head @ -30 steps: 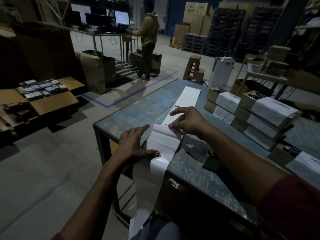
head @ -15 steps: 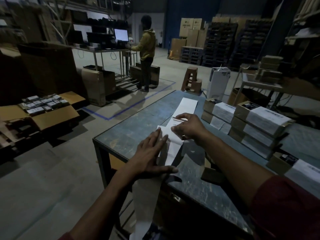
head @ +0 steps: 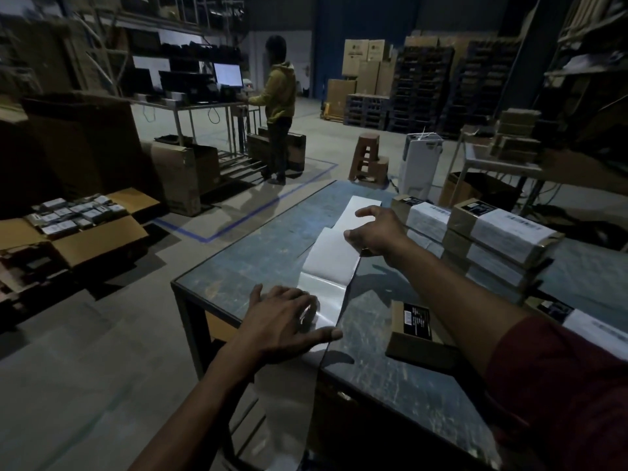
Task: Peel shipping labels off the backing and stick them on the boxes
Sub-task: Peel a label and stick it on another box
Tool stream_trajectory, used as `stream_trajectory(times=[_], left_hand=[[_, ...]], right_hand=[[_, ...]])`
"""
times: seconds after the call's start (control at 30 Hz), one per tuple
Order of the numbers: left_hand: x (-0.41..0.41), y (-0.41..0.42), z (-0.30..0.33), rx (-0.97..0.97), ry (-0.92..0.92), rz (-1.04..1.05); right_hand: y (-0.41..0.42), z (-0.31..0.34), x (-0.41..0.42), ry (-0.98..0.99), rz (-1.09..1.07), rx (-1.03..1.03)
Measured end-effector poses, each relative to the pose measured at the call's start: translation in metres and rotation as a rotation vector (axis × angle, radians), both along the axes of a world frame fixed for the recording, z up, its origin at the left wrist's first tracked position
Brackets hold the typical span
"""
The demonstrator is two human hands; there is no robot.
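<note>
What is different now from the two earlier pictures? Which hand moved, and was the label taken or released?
The right hand lifted a white label further off the backing strip, pulling it up and away; it now pinches the label's far edge. The left hand slid nearer along the strip and presses it flat with straight fingers. The stacked boxes and the table stayed as they were.

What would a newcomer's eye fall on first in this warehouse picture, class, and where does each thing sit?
First, the pale strip of labels running down the middle of the table, with the left hand pressed flat on its shiny near end and the right hand lifting one label off it. Next, the stack of labelled boxes on the table's right side. Far off at the back, a lit screen glows beside a standing person.
</note>
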State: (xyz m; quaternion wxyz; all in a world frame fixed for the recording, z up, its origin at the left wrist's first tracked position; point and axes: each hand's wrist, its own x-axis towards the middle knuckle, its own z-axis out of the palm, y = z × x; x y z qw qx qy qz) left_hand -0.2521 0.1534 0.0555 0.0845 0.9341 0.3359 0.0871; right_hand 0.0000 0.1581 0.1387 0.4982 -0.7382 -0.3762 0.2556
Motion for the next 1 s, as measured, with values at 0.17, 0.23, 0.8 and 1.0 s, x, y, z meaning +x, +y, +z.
stream_trajectory(times=[0.17, 0.23, 0.8, 1.0], left_hand=[[0.02, 0.009, 0.014, 0.075, 0.037, 0.059], [0.026, 0.012, 0.013, 0.083, 0.087, 0.052], [0.04, 0.024, 0.009, -0.004, -0.005, -0.009], [0.048, 0.019, 0.014, 0.01, -0.035, 0.026]], right_hand=[[0.008, 0.0, 0.0, -0.02, -0.005, 0.012], [0.01, -0.001, -0.002, -0.02, 0.003, 0.02], [0.02, 0.012, 0.014, -0.173, -0.082, 0.11], [0.03, 0.015, 0.016, -0.138, -0.186, 0.146]])
